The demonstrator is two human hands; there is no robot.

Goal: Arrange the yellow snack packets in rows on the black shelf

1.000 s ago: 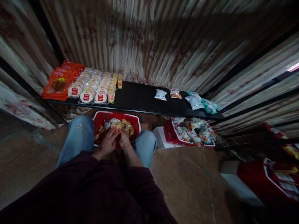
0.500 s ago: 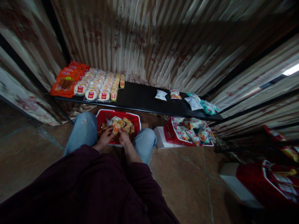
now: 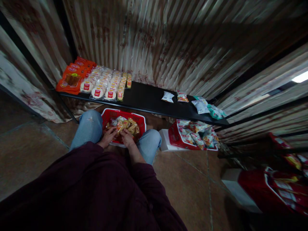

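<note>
Hands point(image 3: 108, 137) point(image 3: 127, 138) pinching yellow packet point(image 3: 119, 127) over basket point(image 3: 127, 115); red labels point(image 3: 97, 93) on shelf point(image 3: 146, 96) illegible.

Item: one red basket point(image 3: 142, 123) with white rim, set between denim-clad knees point(image 3: 90, 126), holding small yellow-wrapped packets point(image 3: 132, 125), the fingers of the left hand point(image 3: 107, 137) and right hand point(image 3: 127, 138) among them, their exact grip too small to tell. Item: one black shelf point(image 3: 146, 96), bearing, left to right, orange packs point(image 3: 71, 79), rows of round white packs point(image 3: 97, 92), narrow yellow packs point(image 3: 120, 92) and, well apart, a white pouch point(image 3: 167, 97), a red-and-white pouch point(image 3: 182, 96), a silvery pouch point(image 3: 201, 106) and teal pouches point(image 3: 216, 112). Item: a second red basket point(image 3: 173, 136), pouch-filled, by a white block point(image 3: 165, 139); behind the shelf, a striped curtain point(image 3: 144, 41).
</note>
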